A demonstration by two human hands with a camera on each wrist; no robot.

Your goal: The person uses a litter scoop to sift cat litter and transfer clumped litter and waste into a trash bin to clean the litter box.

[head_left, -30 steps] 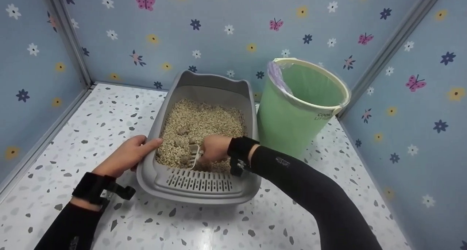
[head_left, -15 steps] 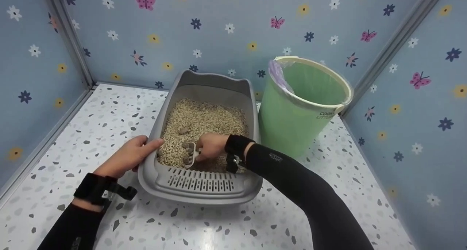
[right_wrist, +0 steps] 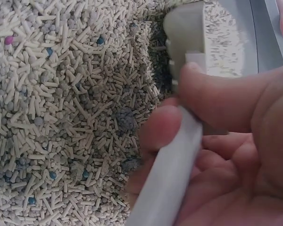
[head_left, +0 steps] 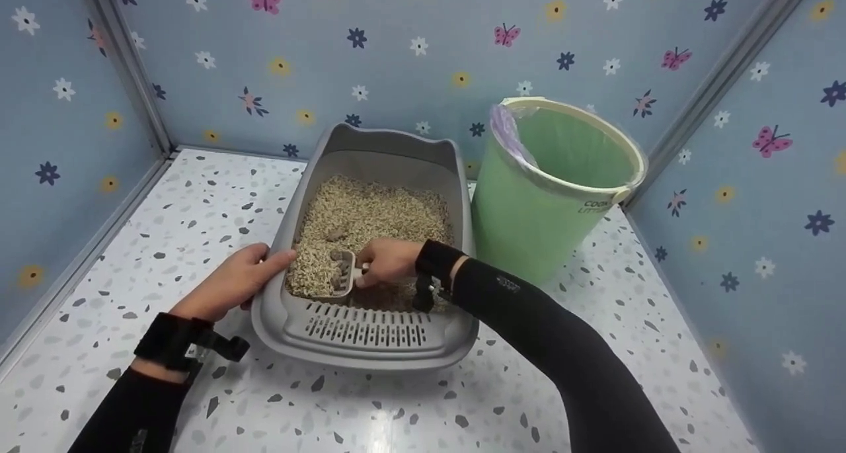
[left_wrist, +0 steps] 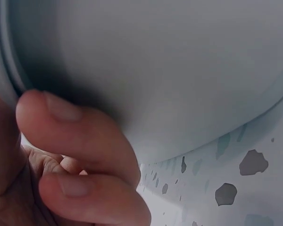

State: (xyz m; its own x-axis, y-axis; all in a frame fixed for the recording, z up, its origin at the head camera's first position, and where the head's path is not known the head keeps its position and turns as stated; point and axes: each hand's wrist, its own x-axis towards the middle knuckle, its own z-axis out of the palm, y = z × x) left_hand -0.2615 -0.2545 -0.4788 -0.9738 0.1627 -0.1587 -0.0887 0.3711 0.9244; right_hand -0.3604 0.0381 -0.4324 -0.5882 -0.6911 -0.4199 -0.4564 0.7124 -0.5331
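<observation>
My left hand (head_left: 234,278) grips the left rim of a grey litter box (head_left: 377,359). Its thumb lies over the edge, and in the left wrist view the curled fingers (left_wrist: 80,127) are tucked under the rim. Inside the box, my right hand (head_left: 390,261) holds a light-coloured litter scoop by its handle (right_wrist: 167,174), thumb and fingers wrapped round it. The slotted head (head_left: 351,268) faces up near the box's front left, with pellets and greyish clumps in it. Pale pellet litter (head_left: 383,208) covers the box floor, and a brownish clump (head_left: 337,233) lies behind the scoop.
A tall green bin (head_left: 529,221) with a clear, purple-edged liner (head_left: 509,129) stands close to the box's right side. A slotted ledge (head_left: 370,324) runs along the box's front. Flower-patterned panels (head_left: 396,63) enclose the speckled white surface (head_left: 198,208).
The scoop has turned from standing on edge to lying more level, with pellets and clumps now in its head. My left hand has kept its hold on the rim.
</observation>
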